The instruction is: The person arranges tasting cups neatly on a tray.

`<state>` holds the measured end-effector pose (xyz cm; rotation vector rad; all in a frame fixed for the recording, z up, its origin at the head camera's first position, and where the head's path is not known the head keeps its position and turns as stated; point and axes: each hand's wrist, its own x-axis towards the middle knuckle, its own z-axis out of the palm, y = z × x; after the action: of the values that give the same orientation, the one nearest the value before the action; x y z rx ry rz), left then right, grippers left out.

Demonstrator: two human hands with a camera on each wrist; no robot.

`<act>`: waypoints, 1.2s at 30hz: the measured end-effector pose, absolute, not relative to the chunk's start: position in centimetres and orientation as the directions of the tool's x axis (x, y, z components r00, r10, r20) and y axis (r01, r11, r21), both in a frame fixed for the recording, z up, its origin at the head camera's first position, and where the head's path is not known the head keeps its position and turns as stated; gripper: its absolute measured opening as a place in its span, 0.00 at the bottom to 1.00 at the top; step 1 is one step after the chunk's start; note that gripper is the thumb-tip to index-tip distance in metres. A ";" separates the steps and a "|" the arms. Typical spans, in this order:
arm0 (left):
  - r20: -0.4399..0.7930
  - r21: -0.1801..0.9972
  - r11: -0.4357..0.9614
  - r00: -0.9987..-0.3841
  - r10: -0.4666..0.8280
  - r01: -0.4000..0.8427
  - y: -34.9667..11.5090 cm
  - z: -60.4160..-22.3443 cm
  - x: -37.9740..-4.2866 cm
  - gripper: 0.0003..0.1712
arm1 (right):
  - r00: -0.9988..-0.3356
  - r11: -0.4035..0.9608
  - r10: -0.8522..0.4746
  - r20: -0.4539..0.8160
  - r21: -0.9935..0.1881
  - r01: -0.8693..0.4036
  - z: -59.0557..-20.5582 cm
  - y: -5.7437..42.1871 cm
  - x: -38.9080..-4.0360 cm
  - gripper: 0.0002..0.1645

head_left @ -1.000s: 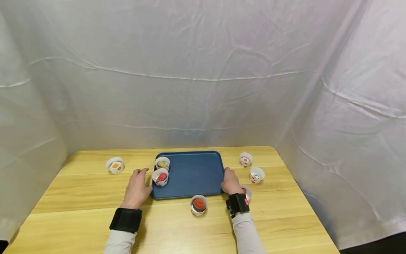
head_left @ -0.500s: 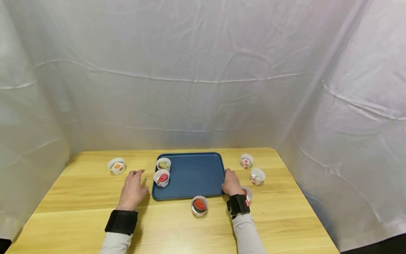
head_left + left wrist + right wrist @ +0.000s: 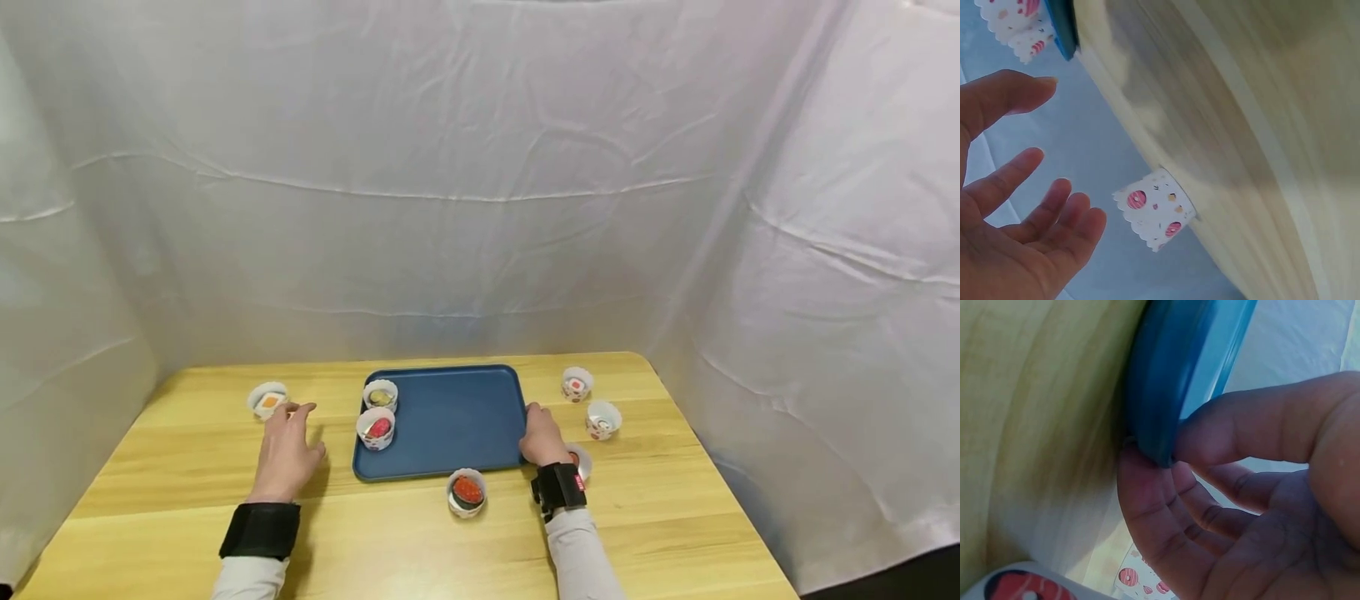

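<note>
A blue tray [image 3: 457, 417] lies on the wooden table. My right hand [image 3: 543, 435] grips its right edge, the thumb over the rim and fingers beneath it in the right wrist view. My left hand [image 3: 286, 454] is in the air left of the tray, fingers spread and holding nothing. Just beyond its fingertips stands a paper cup [image 3: 267, 398] with a white and orange piece; the left wrist view shows this cup [image 3: 1157, 208] apart from the fingers. Two paper cups stand at the tray's left side, one with a yellowish piece [image 3: 380, 397], one with a pink-red piece [image 3: 380, 427].
In front of the tray stands a cup with a red-topped sushi piece [image 3: 468, 493]. To the right are a cup with a red and white piece [image 3: 577, 384], another patterned cup [image 3: 602, 420], and a cup [image 3: 583, 463] partly behind the right wrist. Pale cloth [image 3: 420, 250] hangs behind the table.
My left hand has moved left, away from the tray's left edge and towards the cup with the orange-topped piece. My right hand stays on the tray's right edge.
</note>
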<state>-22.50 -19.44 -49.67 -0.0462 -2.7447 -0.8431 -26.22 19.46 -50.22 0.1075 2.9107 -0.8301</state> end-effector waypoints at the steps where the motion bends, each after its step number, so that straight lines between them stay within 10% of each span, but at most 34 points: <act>1: 0.271 0.543 0.832 -0.962 -0.047 0.112 -19.6 -49.8 -22.6 0.36 | -0.992 0.847 0.037 -0.124 -0.522 0.097 -50.3 19.5 -26.2 0.32; 36: 0.223 0.557 0.827 -0.973 -0.055 0.081 -23.8 -51.2 -28.3 0.41 | -0.993 0.842 0.057 -0.107 -0.530 0.106 -51.2 19.3 -26.6 0.33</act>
<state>-28.27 -23.78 -51.22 -0.0197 -2.7796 -0.8627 -26.61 19.30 -51.23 0.1295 2.9304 -0.8504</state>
